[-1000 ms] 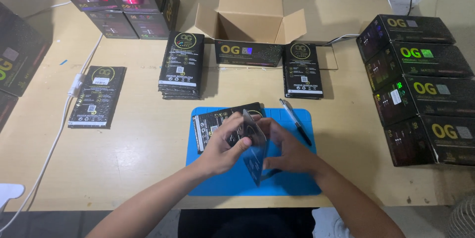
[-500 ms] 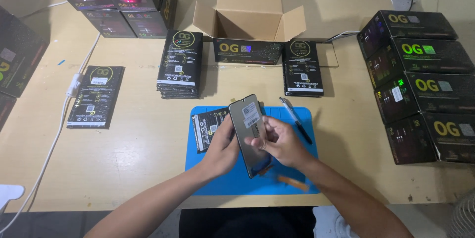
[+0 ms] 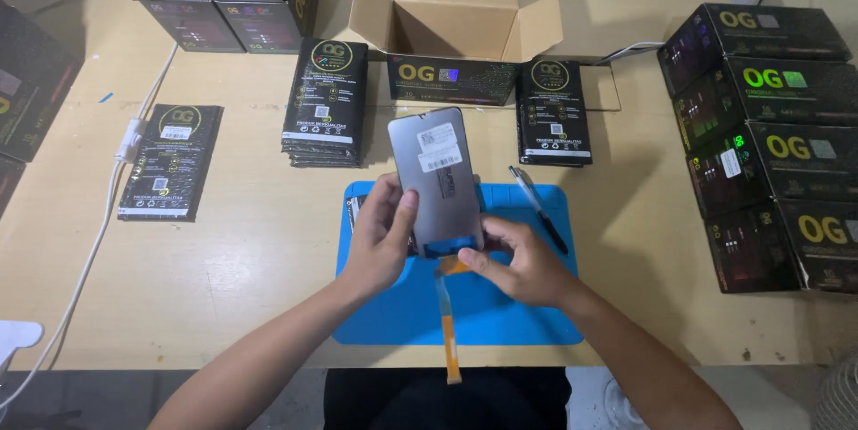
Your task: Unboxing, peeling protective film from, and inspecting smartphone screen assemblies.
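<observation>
Holding: both hands gripped a grey phone display panel, raised upright above the blue work mat.
Left hand: the left hand clasped the panel's left edge, thumb pressed on its back face, fingers wrapped behind.
Right hand: the right hand pinched the panel's bottom edge between thumb and fingers.
Ribbon: an orange flex cable hung straight down from the pinched bottom edge, toward the person and past the mat's near edge.
Labels: two white stickers sat on the panel's upper half, above both grips.
Just beyond the grip: a black pen lay on the mat, right of the panel.
Farther, behind the panel: stacks of flat black packets and another stack flanked an open cardboard box.
Far left of the grip: a single black packet beside a white cable.
Far right of the grip: stacked black cartons.
</observation>
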